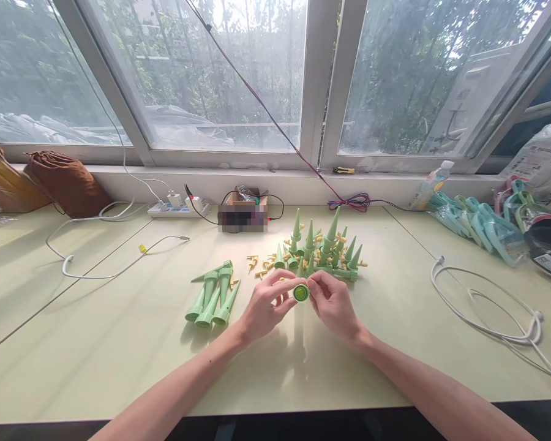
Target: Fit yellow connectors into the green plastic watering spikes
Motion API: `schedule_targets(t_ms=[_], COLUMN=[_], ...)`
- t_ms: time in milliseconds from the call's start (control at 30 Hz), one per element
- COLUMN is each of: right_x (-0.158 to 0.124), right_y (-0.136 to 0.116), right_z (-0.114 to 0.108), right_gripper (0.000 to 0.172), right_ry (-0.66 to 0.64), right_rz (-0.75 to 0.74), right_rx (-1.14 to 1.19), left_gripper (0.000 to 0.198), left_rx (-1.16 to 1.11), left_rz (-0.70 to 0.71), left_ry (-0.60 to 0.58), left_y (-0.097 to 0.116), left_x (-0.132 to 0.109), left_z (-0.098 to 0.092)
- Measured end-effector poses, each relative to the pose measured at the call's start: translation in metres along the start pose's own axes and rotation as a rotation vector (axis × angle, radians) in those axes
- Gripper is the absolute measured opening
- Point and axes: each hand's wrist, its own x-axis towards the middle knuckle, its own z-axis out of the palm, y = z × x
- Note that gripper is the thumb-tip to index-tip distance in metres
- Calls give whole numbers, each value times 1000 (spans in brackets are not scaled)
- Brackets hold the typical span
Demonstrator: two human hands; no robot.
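Both hands meet over the pale green table (96, 343), pinching one green cone-shaped plastic spike (301, 293) whose round open end faces me. My left hand (269, 306) grips it from the left with curled fingers. My right hand (333, 301) holds its right side between thumb and fingers. Just behind them stands a cluster of upright green spikes (324, 248) mixed with small yellow plastic fittings (261, 264). Several more green spikes (213, 297) lie flat in a row to the left of my left hand.
A white power strip (177, 208) with cables and a small box (244, 211) sit by the window sill. A white cable (487, 306) loops at right, another white cable (101, 269) at left. Brown bags (64, 180) are far left, teal packaged items (477, 223) far right.
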Motion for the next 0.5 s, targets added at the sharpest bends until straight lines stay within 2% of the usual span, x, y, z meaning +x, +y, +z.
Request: schedule_targets(t_ms=[167, 267, 367, 500], right_x=[0, 1, 1, 2], right_y=[-3, -4, -3, -4], right_z=[0, 0, 0, 1], right_gripper=[30, 32, 32, 33], right_ry=[-5, -5, -7, 19], right_rz=[18, 30, 40, 35], right_rx=[-14, -10, -1, 10], left_gripper=[33, 32, 32, 34], left_rx=[83, 113, 149, 117], left_rz=[152, 193, 165, 8], left_ry=[31, 39, 38, 60], left_y=[-6, -8, -7, -1], left_x=[-3, -5, -6, -3], left_z=[0, 0, 2, 5])
